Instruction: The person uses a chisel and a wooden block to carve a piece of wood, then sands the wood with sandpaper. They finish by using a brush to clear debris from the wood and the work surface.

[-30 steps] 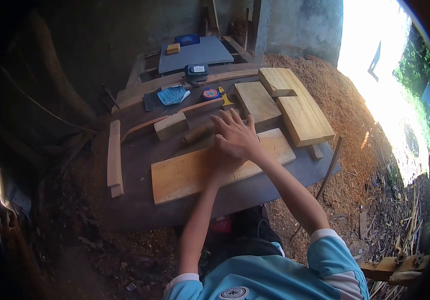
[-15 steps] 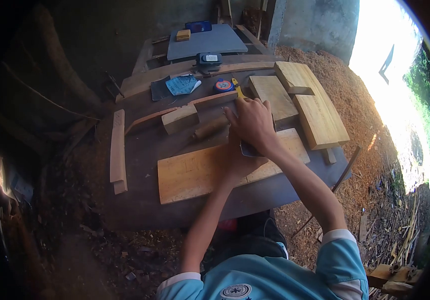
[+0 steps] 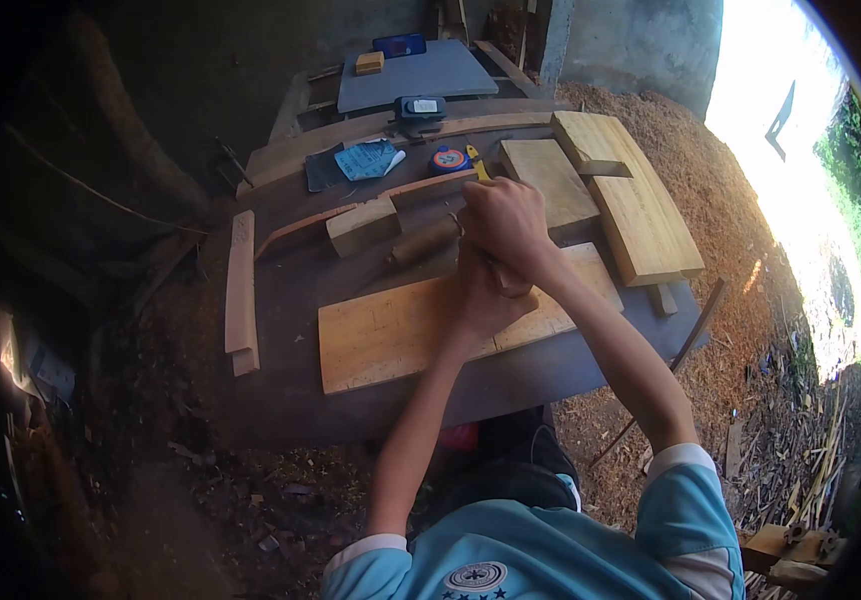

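A long flat board [image 3: 380,338] lies across the near part of the dark table. My left hand [image 3: 485,308] is closed low over the board's middle, around a small block whose brown edge shows between my hands. Above it my right hand [image 3: 506,222] is closed, its fingers curled over the top of what the hands hold; most of that is hidden. A brown wooden cylinder [image 3: 424,241] lies just left of my hands, and behind it rests a small wood block [image 3: 363,226].
Thick boards [image 3: 645,220] and a flat block [image 3: 548,185] lie at the right. Farther back are blue sandpaper [image 3: 366,160], a tape measure [image 3: 447,160] and a black device [image 3: 419,112]. A wood strip [image 3: 240,290] lines the left edge.
My right hand has turned and its fingers have curled in more. The dark face of the held piece, seen earlier between my hands, no longer shows. The view has shifted slightly.
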`<act>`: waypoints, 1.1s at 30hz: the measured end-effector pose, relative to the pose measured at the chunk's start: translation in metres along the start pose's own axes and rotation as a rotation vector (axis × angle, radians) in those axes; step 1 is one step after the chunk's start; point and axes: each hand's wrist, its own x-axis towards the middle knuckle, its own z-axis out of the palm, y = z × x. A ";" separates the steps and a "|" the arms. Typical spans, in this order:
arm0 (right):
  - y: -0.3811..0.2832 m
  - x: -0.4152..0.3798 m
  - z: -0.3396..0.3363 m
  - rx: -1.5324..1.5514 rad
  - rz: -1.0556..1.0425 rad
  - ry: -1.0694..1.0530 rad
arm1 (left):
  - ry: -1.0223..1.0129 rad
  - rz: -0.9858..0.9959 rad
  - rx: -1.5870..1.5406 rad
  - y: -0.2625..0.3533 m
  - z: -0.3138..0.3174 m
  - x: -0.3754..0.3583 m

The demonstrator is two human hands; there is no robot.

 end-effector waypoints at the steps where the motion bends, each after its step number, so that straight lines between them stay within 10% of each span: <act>1: 0.001 -0.002 0.002 -0.008 -0.031 0.079 | 0.012 0.017 0.001 -0.005 0.001 0.001; 3: 0.007 0.007 0.011 -0.036 -0.099 0.255 | 0.024 0.047 -0.026 -0.004 0.001 0.005; 10: 0.011 0.026 0.013 -0.001 0.087 -0.128 | -0.012 0.063 -0.025 0.000 -0.005 0.002; 14: -0.006 -0.009 -0.008 0.056 0.072 -0.158 | -0.058 -0.250 0.000 0.006 -0.009 -0.005; 17: -0.017 -0.026 -0.027 0.085 0.043 -0.156 | -0.084 0.048 0.208 -0.059 -0.001 -0.012; 20: -0.017 -0.020 -0.024 0.049 -0.021 -0.166 | -0.095 -0.118 0.244 -0.029 -0.006 -0.009; 27: 0.016 0.042 0.030 -0.084 0.079 -0.111 | 0.140 0.177 0.127 0.004 -0.001 0.001; 33: -0.021 -0.020 -0.026 0.105 -0.061 -0.180 | -0.062 -0.183 0.101 -0.034 -0.002 -0.016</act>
